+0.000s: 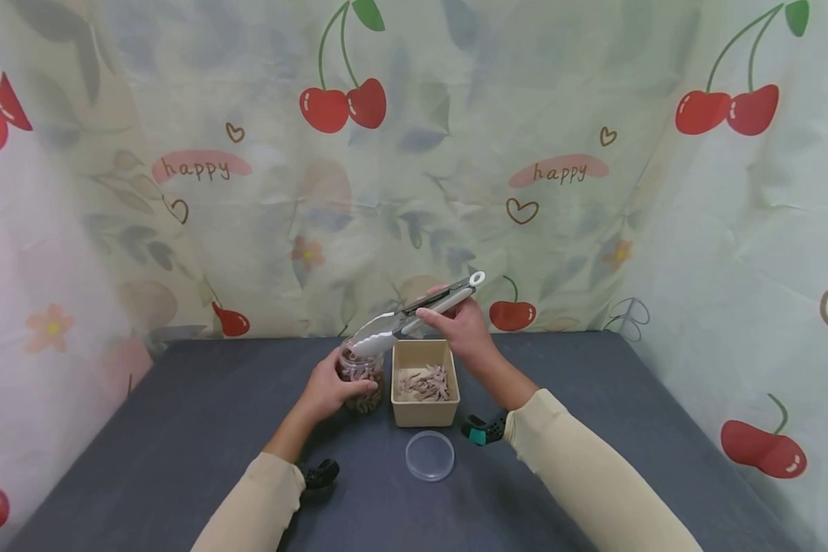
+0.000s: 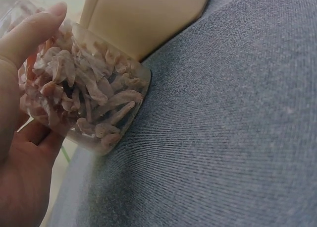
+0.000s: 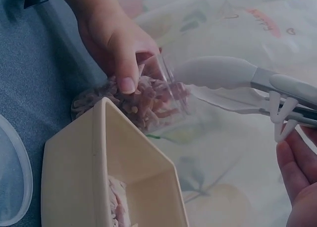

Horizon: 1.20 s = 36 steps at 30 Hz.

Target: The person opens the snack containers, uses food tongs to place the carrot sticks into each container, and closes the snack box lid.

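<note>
A clear jar (image 1: 361, 379) (image 2: 84, 103) (image 3: 148, 100) packed with pinkish dried shrimp stands on the grey table (image 1: 179, 429), tilted toward the box. My left hand (image 1: 327, 387) (image 3: 116, 43) grips it, thumb (image 2: 29, 31) on its side. My right hand (image 1: 458, 326) (image 3: 297, 172) holds white-tipped tongs (image 1: 414, 314) (image 3: 237, 83) whose tips sit at the jar's mouth. A beige box (image 1: 424, 383) (image 3: 114, 172) with more shrimp stands right of the jar.
A clear round lid (image 1: 430, 455) (image 3: 12, 172) lies on the table in front of the box. A cherry-print curtain (image 1: 414, 153) closes off the back and sides. Wrist camera mounts (image 1: 486, 429) show at both sleeves.
</note>
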Available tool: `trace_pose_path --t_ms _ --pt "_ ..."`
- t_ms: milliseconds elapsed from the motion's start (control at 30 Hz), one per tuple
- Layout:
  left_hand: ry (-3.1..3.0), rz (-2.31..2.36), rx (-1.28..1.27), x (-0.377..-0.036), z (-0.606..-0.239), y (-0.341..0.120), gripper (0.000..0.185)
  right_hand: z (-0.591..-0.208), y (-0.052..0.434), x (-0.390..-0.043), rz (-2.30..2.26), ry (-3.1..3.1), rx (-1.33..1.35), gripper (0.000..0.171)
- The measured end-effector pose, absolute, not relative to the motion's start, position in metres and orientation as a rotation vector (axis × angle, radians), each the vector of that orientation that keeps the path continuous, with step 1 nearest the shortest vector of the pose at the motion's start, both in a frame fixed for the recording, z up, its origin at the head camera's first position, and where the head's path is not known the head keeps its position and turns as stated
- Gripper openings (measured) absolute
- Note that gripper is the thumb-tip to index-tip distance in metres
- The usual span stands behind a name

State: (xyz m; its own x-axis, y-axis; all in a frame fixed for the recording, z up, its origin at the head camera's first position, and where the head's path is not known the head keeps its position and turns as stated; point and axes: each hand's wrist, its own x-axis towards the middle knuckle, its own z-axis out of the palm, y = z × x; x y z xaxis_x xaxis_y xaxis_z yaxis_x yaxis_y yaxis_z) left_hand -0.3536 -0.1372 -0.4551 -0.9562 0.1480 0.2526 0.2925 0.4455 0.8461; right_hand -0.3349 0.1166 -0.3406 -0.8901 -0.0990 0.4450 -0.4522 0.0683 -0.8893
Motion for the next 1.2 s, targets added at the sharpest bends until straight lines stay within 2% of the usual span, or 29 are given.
trace_pose_path --t_ms 467,667,1200 --pt "-2.576 -1.522 -0.388 -0.354 -0.453 -0.135 0.086 -0.338 0.124 -0.336 1.955 -2.005 0.577 0.037" --pt "-2.579 -1.528 -0.397 -0.355 -0.452 -0.135 0.082 -0.335 0.131 -0.333 1.961 -1.982 0.567 0.033" --pt "-2.583 -1.501 -0.394 -0.355 -0.455 -0.136 0.082 -0.343 0.167 -0.328 1.936 -1.976 0.490 0.036"
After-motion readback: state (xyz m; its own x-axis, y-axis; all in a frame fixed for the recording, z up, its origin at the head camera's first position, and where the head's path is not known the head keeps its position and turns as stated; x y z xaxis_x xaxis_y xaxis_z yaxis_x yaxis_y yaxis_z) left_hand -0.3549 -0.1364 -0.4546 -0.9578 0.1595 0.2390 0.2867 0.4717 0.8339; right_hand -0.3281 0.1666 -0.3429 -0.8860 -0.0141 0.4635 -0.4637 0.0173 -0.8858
